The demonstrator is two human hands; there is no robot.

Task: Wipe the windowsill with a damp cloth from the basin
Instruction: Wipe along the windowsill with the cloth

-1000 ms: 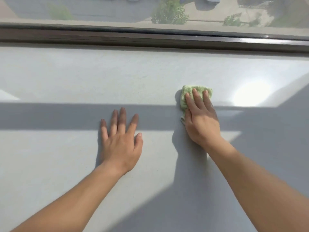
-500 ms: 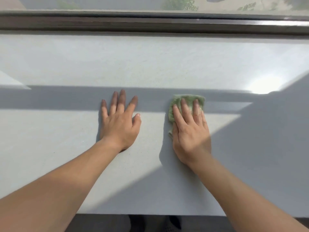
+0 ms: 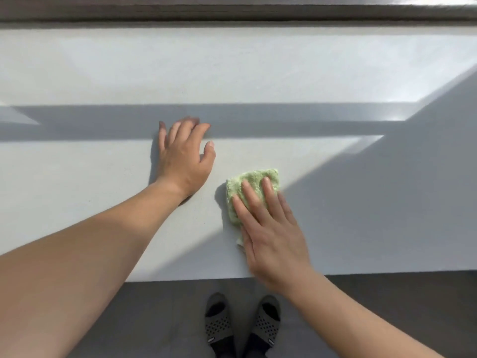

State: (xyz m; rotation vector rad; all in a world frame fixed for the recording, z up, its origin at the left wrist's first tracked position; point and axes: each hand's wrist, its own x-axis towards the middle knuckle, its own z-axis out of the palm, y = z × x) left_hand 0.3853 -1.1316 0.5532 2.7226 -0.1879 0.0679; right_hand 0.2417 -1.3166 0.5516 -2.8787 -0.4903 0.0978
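A wide pale grey windowsill fills most of the view. A small folded green cloth lies on it near the front edge, right of centre. My right hand presses flat on the cloth, fingers spread over its near half, and the heel of the hand reaches past the sill's front edge. My left hand rests on the bare sill to the left of the cloth, palm down, fingers slightly curled, holding nothing. No basin is in view.
A dark brown window frame runs along the far edge of the sill. The sill's front edge drops to a dark floor, where my two feet in perforated slippers stand.
My right hand has dragged the cloth from the middle of the sill toward the front edge. The view has tilted down, showing the floor and feet. The left hand stayed put, its fingers now curled.
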